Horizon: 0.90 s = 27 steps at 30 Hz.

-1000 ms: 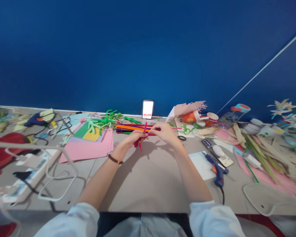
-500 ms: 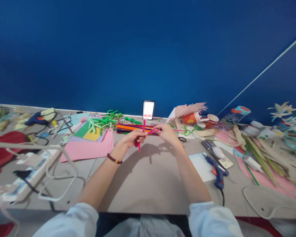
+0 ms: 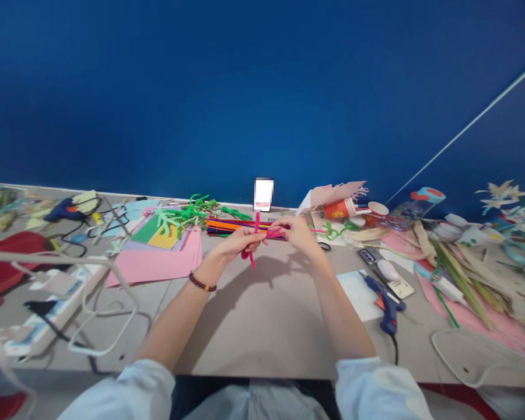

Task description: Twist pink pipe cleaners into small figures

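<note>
Lying at the lower left of the frame, a white power strip (image 3: 48,309) trails pale cords, and a red cloth (image 3: 9,256) sits above it at the left edge. Toward the upper left is a blue glue gun (image 3: 65,211), then colored paper stacked on a pink sheet (image 3: 153,265), with a heap of green pipe cleaners (image 3: 184,214) at the stack's far edge. At the center, above the bare tabletop (image 3: 254,326), the left hand (image 3: 238,245), a beaded bracelet (image 3: 202,284) on its wrist, pinches a bent pink pipe cleaner (image 3: 256,230) between thumb and fingers, one end standing up and a loop hanging below. The right hand (image 3: 297,233) closes narrowly on a pink stretch just beside the left hand. Behind both hands lies a bundle of orange and purple pipe cleaners (image 3: 240,226). Further right are scissors (image 3: 325,247), a red paper cup (image 3: 339,209) on its side, a phone (image 3: 370,256) and a second blue glue gun (image 3: 387,303). Dried leaf strips (image 3: 464,280) cover pink paper at the far right.
</note>
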{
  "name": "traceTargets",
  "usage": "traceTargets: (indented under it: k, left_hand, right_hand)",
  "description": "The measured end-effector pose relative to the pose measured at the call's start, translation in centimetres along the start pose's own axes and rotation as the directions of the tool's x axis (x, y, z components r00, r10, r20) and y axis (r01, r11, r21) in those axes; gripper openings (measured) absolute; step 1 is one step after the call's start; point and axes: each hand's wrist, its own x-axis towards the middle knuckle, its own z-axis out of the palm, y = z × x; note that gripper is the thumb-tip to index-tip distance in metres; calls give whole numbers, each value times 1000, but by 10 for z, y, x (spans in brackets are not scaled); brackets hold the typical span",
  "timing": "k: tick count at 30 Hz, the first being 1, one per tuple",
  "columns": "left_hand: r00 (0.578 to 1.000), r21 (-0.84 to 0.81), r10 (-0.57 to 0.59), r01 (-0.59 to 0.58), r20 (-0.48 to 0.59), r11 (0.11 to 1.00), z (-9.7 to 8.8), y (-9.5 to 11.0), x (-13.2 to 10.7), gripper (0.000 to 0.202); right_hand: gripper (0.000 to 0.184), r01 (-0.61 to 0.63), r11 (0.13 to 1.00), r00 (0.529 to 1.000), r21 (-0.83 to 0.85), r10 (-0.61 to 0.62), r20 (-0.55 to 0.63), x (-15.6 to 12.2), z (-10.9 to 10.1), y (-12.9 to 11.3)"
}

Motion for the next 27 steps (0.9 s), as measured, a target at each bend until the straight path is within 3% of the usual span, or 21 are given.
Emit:
traceTargets:
  k: [4, 7, 12, 16, 21, 24, 27]
  left_hand:
    - [999, 73, -6, 3, 39, 997, -1, -5, 2, 29]
    - [998, 66, -52, 54, -34, 996, -5, -14, 9, 25]
    - [981, -94, -77, 61, -178, 994, -13, -25, 20, 22]
    - [965, -245, -72, 8, -252, 970, -15, -21, 21, 24]
    - [999, -335, -17, 0, -48, 942, -8, -15, 15, 21]
    - [996, -224, -19, 37, 83, 974, -1, -12, 9, 21]
    - [990, -93, -70, 82, 126, 992, 3, -10, 6, 22]
  right_hand:
    - [14, 0, 1000, 1000, -5, 0, -15, -2, -2, -7]
    - [14, 40, 996, 999, -76, -40, 11, -5, -1, -16]
    - [16, 64, 985, 994, -159, -48, 102, -9, 8, -29]
    - [16, 55, 990, 990, -132, -37, 134, -8, 14, -22]
    - [11, -16, 1000, 988, -17, 19, 151, -1, 10, 2]
    - [11, -45, 999, 988, -2, 44, 149, 1, 4, 9]
    - [13, -34, 999, 993, -3, 34, 117, 0, -1, 4]
